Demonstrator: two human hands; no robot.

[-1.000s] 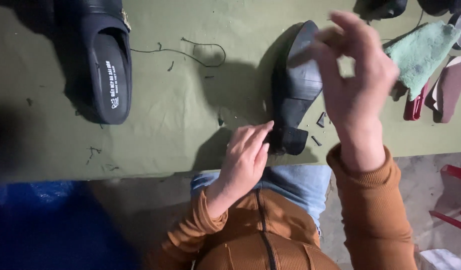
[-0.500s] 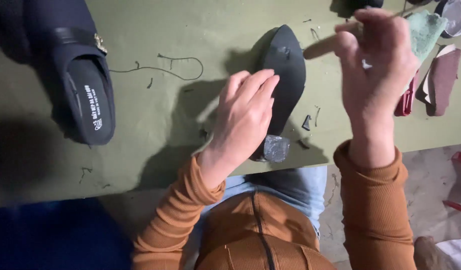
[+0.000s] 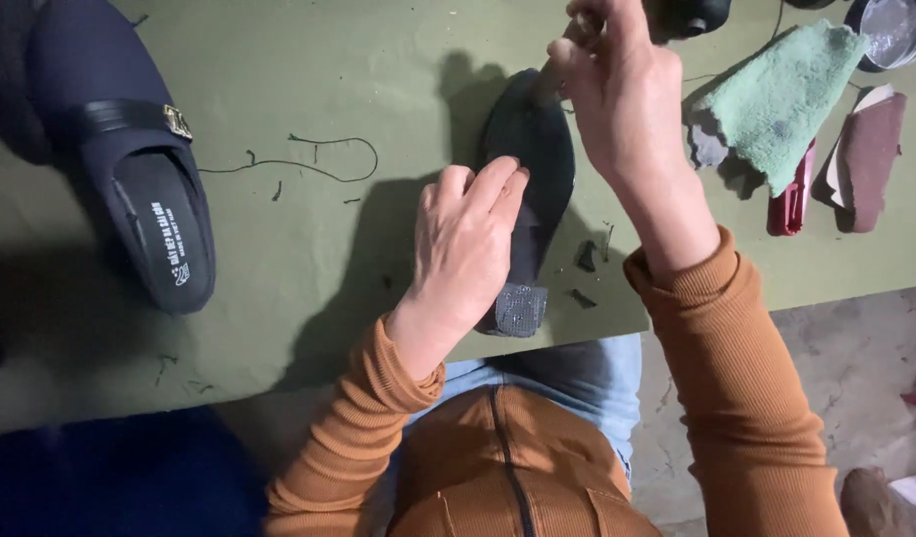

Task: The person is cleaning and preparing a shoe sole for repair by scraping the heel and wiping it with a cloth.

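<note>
A black heeled shoe (image 3: 537, 149) lies sole-up on the green table (image 3: 378, 60), its grey heel tip (image 3: 520, 308) toward me. My left hand (image 3: 468, 249) lies over the shoe's waist and heel, fingers curled on it, holding it down. My right hand (image 3: 627, 89) hovers over the toe end, fingers pinched on a small light-coloured stick-like thing (image 3: 575, 28); its working end is hidden, so I cannot tell what it is. Both arms wear orange ribbed sleeves.
A second dark shoe with a buckle (image 3: 150, 199) lies at the left. A green cloth (image 3: 786, 99), a red-handled tool (image 3: 794, 194), a maroon piece (image 3: 865, 159) and a metal tin (image 3: 895, 30) sit at the right. Loose thread (image 3: 319, 164) and black scraps (image 3: 587, 259) lie nearby.
The shoe went from lying on its side to sole-up. My left hand moved from the table beside the heel onto the shoe. My right hand shifted toward the toe.
</note>
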